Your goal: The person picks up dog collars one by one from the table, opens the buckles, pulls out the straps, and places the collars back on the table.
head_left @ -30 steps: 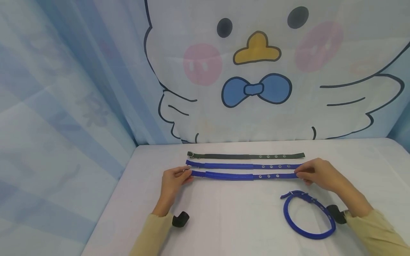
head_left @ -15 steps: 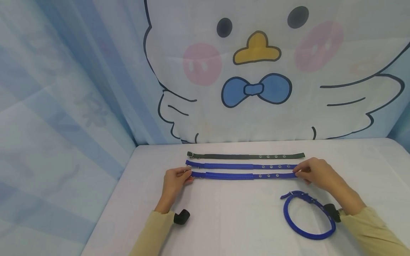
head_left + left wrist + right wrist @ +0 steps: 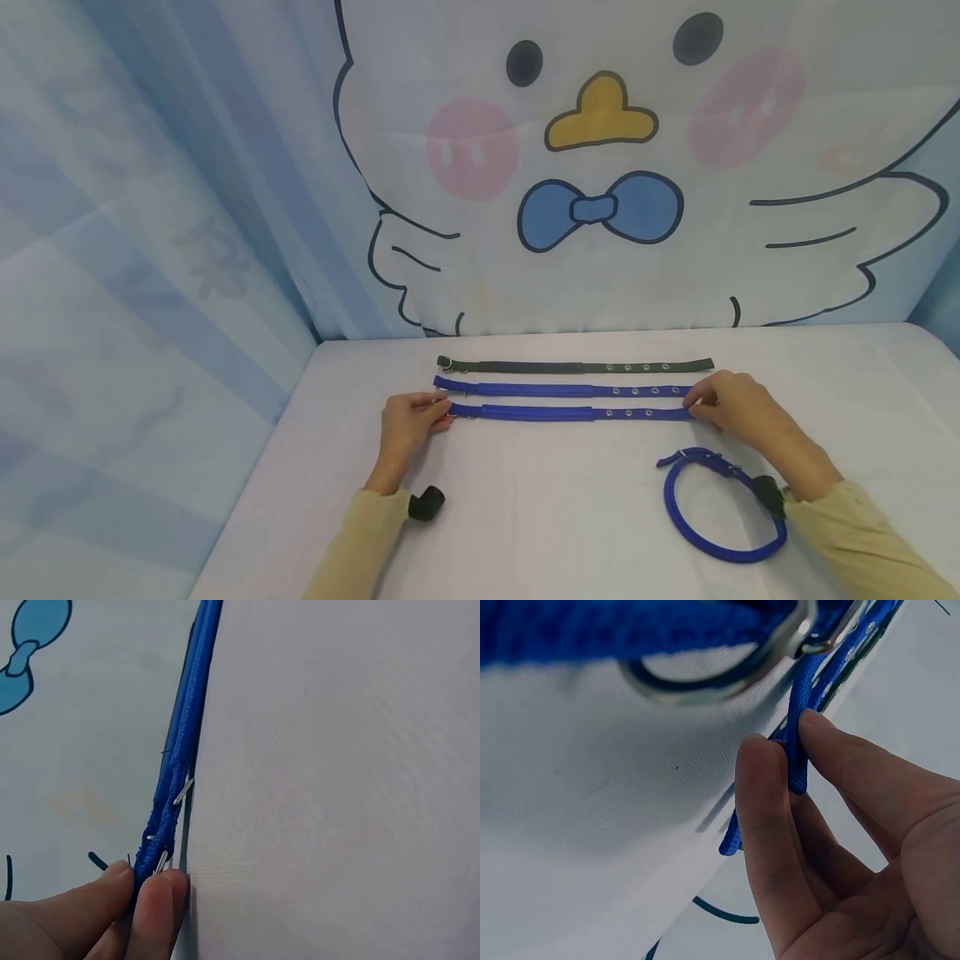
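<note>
A blue collar (image 3: pixel 536 412) with metal eyelets lies stretched out, nearest to me of three parallel collars. At its buckle end my left hand (image 3: pixel 408 425) pinches it; in the left wrist view a metal ring (image 3: pixel 183 790) shows just beyond the fingertips. The holed end is between the thumb and fingers of my right hand (image 3: pixel 738 408), and the right wrist view shows the strap tip (image 3: pixel 798 776) there. Just behind lies a second blue collar (image 3: pixel 532 389), its right end partly hidden by the right hand. Farthest back is a dark green collar (image 3: pixel 525 367).
A fourth collar, blue and buckled into a loop (image 3: pixel 678 521), lies at the front right, under the black wrist camera (image 3: pixel 768 497). White cloth covers the table (image 3: pixel 525 508). A curtain with a cartoon print (image 3: pixel 600 283) hangs behind it.
My right hand has shifted slightly left with the holed end, and its forearm has swung left over the looped collar. The left hand has barely moved.
</note>
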{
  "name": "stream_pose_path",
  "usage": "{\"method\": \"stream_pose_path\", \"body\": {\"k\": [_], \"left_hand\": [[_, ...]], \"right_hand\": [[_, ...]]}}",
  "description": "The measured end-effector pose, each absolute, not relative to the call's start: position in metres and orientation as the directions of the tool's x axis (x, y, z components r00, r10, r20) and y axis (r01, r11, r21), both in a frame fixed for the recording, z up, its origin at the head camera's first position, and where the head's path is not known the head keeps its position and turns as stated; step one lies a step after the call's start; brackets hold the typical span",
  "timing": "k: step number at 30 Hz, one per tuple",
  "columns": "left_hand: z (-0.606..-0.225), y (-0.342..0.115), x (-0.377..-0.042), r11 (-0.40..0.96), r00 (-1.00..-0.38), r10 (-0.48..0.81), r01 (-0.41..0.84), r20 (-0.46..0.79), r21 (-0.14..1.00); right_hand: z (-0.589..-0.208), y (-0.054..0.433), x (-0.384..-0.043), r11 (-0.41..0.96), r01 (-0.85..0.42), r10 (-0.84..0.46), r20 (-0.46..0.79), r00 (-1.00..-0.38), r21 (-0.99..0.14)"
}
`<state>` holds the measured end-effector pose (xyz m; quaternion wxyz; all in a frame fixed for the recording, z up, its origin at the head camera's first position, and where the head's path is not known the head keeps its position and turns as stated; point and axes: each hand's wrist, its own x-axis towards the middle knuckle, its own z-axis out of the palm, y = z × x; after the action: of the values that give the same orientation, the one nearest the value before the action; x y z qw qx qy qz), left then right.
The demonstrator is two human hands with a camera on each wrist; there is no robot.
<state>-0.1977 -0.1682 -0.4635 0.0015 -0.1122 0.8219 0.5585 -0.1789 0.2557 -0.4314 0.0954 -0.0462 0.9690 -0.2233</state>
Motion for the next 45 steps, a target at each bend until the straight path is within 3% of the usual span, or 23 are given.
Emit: {"method": "stream_pose_path", "body": {"k": [16, 31, 45], "left_hand": [[-0.465, -0.166, -0.199, 0.436, -0.959, -0.251, -0.232, -0.130, 0.870], [-0.459, -0.174, -0.191, 0.377, -0.959, -0.250, -0.221, -0.131, 0.900], [-0.441, -0.168, -0.184, 0.398, -0.968, -0.247, -0.138, -0.039, 0.907]], "right_hand": [[-0.426, 0.255, -0.176, 0.935, -0.044, -0.105, -0.157, -0.982, -0.351], [-0.419, 0.255, -0.169, 0.938, -0.011, -0.054, -0.115, -0.992, -0.346], [-0.409, 0.258, -0.156, 0.923, -0.029, -0.038, -0.015, -0.999, -0.383]]}}
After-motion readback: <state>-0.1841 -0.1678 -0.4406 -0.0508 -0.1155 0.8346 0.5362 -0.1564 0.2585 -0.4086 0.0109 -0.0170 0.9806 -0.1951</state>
